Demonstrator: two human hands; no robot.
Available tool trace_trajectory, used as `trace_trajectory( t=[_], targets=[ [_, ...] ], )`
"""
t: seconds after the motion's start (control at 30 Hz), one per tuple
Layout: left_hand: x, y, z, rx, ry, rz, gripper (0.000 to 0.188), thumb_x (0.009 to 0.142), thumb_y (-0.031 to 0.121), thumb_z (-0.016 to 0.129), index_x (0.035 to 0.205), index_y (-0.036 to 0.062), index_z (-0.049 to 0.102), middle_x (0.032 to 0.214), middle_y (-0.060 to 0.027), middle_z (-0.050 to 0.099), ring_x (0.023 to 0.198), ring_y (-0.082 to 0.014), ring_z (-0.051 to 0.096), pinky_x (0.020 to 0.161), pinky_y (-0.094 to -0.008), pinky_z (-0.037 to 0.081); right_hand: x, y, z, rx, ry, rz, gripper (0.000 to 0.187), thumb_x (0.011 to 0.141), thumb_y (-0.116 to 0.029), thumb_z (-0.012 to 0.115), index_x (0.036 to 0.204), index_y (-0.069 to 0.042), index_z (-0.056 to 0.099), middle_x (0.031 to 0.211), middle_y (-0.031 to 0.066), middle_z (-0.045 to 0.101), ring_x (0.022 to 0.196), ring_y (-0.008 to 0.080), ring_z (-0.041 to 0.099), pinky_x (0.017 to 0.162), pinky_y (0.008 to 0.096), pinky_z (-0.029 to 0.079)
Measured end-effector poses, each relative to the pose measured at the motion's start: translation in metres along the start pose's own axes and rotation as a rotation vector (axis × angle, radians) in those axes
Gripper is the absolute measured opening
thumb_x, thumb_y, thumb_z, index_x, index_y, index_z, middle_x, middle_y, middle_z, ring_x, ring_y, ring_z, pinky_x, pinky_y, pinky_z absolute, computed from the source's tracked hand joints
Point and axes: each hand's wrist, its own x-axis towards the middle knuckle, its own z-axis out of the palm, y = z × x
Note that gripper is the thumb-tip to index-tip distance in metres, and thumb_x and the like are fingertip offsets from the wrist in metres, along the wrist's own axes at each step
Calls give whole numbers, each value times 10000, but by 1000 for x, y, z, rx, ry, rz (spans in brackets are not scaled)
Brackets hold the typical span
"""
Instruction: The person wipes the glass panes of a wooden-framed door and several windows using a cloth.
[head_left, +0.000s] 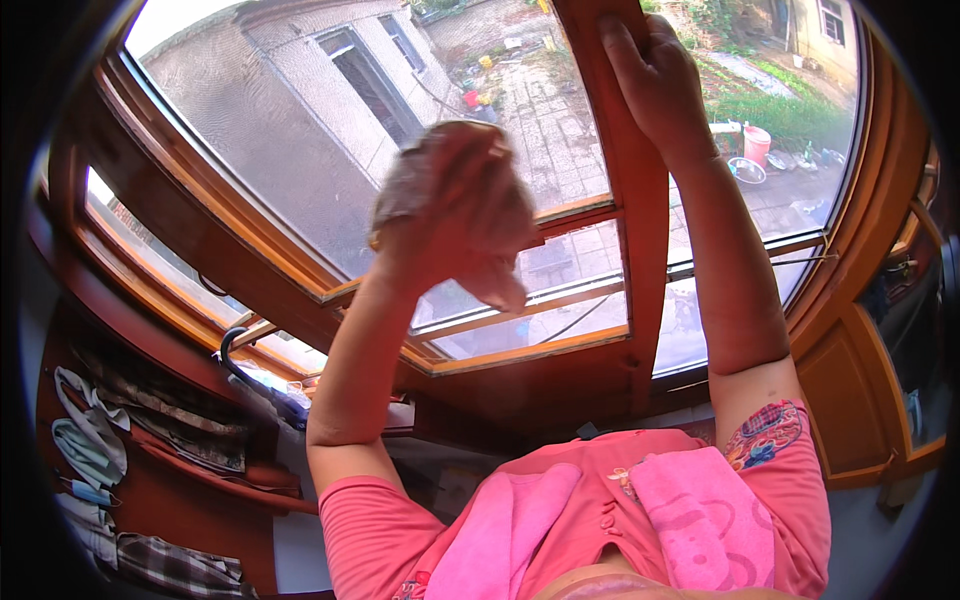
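Observation:
A brownish-grey cloth (455, 170), blurred by motion, is in my left hand (425, 245). It covers most of the fingers, and a loose end hangs below. Cloth and hand are in front of the window pane (300, 170); whether they touch the glass I cannot tell. Up at the top right, my right hand (665, 90) grips the upright of a reddish-brown wooden window sash (637, 250), with some fingers hidden behind it. The sash stands swung open, and its lower small panes show below the cloth.
A dark umbrella (262, 385) with a hooked handle hangs at the left. Near it are folded and hanging clothes (170, 410) and a checked cloth (180, 565). A wooden cabinet door (850, 385) stands at the right. Outside lies a paved yard with a pink bucket (756, 147).

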Motion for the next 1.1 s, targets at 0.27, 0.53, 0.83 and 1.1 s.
trace_trajectory(
  t=[0.27,0.53,0.83,1.1],
  targets=[
    [32,-65,-9,-229,591,-241,873,663,419,744,1405,20,518,1450,-233,476,1358,-468,406,1138,-576,299,-9,-23,-1,88,58,-25,339,958,-275,632,1083,40,641,917,214,718,904,342,712,792,415,544],
    [53,44,-13,-488,106,129,787,714,357,714,1442,122,530,1517,-95,453,1406,-352,380,1171,-485,331,-7,-25,-6,143,63,5,350,958,-285,634,1090,39,645,921,215,718,907,334,713,795,411,544],
    [46,46,-11,-795,160,143,689,614,186,794,1282,105,648,1219,-124,614,1165,-351,586,964,-476,482,-5,-18,-6,71,68,-22,380,957,-318,635,1081,41,637,928,227,717,911,366,708,803,428,543],
    [41,76,1,-787,192,40,767,637,310,839,1327,63,612,1346,-135,577,1284,-357,515,1080,-477,435,-7,-21,-3,32,36,28,395,954,-333,637,1047,50,619,881,252,698,884,392,700,769,435,544]
  ],
)
